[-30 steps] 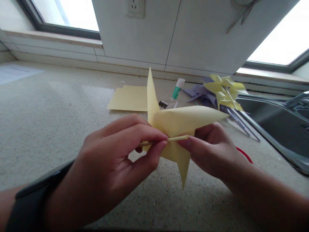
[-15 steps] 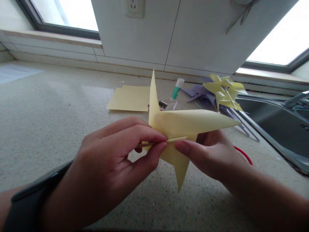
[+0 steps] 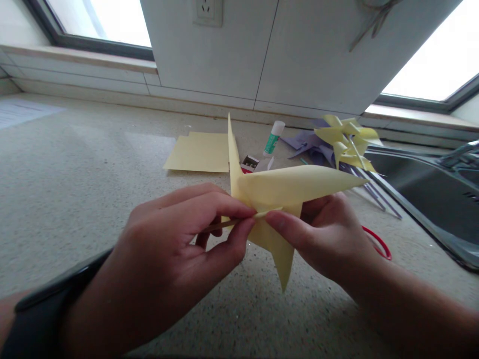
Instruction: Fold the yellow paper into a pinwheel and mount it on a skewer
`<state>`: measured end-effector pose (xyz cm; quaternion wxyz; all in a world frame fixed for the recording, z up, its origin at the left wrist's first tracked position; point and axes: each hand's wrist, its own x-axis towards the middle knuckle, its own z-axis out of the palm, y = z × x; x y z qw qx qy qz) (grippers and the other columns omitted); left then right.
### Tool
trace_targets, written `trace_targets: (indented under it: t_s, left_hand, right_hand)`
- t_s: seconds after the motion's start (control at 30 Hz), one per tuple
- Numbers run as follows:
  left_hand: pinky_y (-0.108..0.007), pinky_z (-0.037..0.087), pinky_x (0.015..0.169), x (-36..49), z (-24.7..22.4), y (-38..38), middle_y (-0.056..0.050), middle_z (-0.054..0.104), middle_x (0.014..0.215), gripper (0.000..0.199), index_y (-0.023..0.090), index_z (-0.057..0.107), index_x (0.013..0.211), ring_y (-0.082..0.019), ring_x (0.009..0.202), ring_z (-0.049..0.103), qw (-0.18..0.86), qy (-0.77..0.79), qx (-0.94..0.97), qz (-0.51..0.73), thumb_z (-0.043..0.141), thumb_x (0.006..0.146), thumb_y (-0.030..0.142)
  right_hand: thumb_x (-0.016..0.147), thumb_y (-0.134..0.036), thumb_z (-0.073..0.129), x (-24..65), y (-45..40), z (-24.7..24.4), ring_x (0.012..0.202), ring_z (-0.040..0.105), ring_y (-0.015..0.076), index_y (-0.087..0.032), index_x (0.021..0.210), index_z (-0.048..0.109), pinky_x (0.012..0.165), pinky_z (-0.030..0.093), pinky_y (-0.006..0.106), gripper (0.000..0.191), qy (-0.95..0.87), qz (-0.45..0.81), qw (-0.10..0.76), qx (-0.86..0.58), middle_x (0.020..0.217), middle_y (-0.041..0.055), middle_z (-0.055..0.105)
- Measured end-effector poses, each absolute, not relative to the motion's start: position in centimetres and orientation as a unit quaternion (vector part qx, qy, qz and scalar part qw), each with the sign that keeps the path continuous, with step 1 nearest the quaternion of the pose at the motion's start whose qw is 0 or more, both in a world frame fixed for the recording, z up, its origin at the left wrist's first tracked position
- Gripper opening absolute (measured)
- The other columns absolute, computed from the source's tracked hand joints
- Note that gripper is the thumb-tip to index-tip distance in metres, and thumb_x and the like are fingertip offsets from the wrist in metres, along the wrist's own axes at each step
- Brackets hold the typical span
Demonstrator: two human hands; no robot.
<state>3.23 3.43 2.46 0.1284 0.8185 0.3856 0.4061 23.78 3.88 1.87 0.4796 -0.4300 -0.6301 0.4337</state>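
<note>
A yellow paper pinwheel (image 3: pixel 288 187) with pointed blades is held up above the counter, its back towards me. Across its middle lies a thin pale stick (image 3: pixel 222 225). My left hand (image 3: pixel 187 239) pinches the stick between thumb and forefinger at the pinwheel's centre. My right hand (image 3: pixel 325 234) grips the pinwheel from the right, thumb pressed on the paper at the stick's end and the other fingers behind the paper, mostly hidden.
Yellow paper sheets (image 3: pixel 198 152), a small open box (image 3: pixel 250 162) and a glue stick (image 3: pixel 274 138) lie behind. At right are a finished yellow pinwheel (image 3: pixel 346 137), purple paper (image 3: pixel 312 144), a red-handled tool (image 3: pixel 381 243) and a sink (image 3: pixel 430 184).
The pinwheel has shifted slightly left and tilted, its lower point swinging right. My right thumb has moved left, closer to my left fingertips. More of the small box and the red handle shows.
</note>
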Motion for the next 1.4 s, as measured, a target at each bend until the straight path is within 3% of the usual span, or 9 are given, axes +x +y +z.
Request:
trace_targets:
  t_s: [0.13,0.27,0.4,0.57,1.1,1.4]
  left_hand:
    - [-0.022,0.053,0.057,3.5,2.7,3.4,0.005,0.075,0.091,0.007,0.028,0.069,0.093,-0.011,0.07,0.068,0.127,0.388,0.815,0.411,0.067,0.088,0.024]
    - [-0.02,0.055,0.061,3.6,3.0,3.4,0.005,0.073,0.09,0.009,0.027,0.069,0.094,-0.01,0.069,0.066,0.147,0.377,0.817,0.411,0.066,0.088,0.021]
    - [-0.018,0.056,0.067,3.5,3.0,3.3,0.006,0.073,0.091,0.011,0.027,0.069,0.095,-0.008,0.07,0.065,0.153,0.369,0.816,0.418,0.066,0.088,0.019]
    - [-0.019,0.055,0.062,3.2,3.0,3.1,0.006,0.073,0.09,0.01,0.028,0.069,0.094,-0.009,0.069,0.066,0.157,0.373,0.815,0.415,0.066,0.088,0.02]
    - [-0.021,0.055,0.061,3.5,3.1,3.4,0.005,0.074,0.091,0.009,0.027,0.07,0.092,-0.011,0.073,0.068,0.149,0.378,0.818,0.407,0.065,0.089,0.021]
    - [-0.022,0.055,0.061,3.5,3.2,3.2,0.006,0.075,0.09,0.007,0.028,0.07,0.09,-0.01,0.068,0.068,0.136,0.379,0.819,0.408,0.065,0.089,0.023]
  right_hand:
    - [0.076,-0.015,0.079,23.7,3.8,2.0,0.088,0.076,0.0171,-0.032,0.095,0.076,0.071,0.059,0.018,0.026,-0.549,0.567,0.489,-0.371,0.086,-0.0097,0.079]
    - [0.075,-0.006,0.08,24.0,3.8,1.9,0.094,0.075,0.0155,-0.03,0.101,0.075,0.078,0.059,0.015,0.036,-0.529,0.605,0.488,-0.341,0.095,-0.0043,0.079]
    - [0.079,-0.012,0.078,24.6,4.2,1.3,0.098,0.074,0.0169,-0.03,0.107,0.072,0.083,0.06,0.021,0.034,-0.551,0.606,0.479,-0.316,0.102,-0.0026,0.078]
    - [0.08,-0.022,0.078,24.9,4.5,0.7,0.098,0.074,0.021,-0.027,0.11,0.071,0.084,0.061,0.03,0.031,-0.565,0.599,0.468,-0.32,0.104,0.0016,0.077]
    - [0.076,-0.026,0.081,24.1,4.0,1.2,0.094,0.075,0.0225,-0.028,0.102,0.074,0.079,0.063,0.029,0.027,-0.533,0.589,0.475,-0.379,0.094,0.0021,0.078]
    - [0.08,-0.029,0.078,24.2,4.0,0.8,0.092,0.075,0.0222,-0.028,0.107,0.073,0.078,0.063,0.029,0.028,-0.526,0.594,0.463,-0.394,0.1,0.0022,0.078]
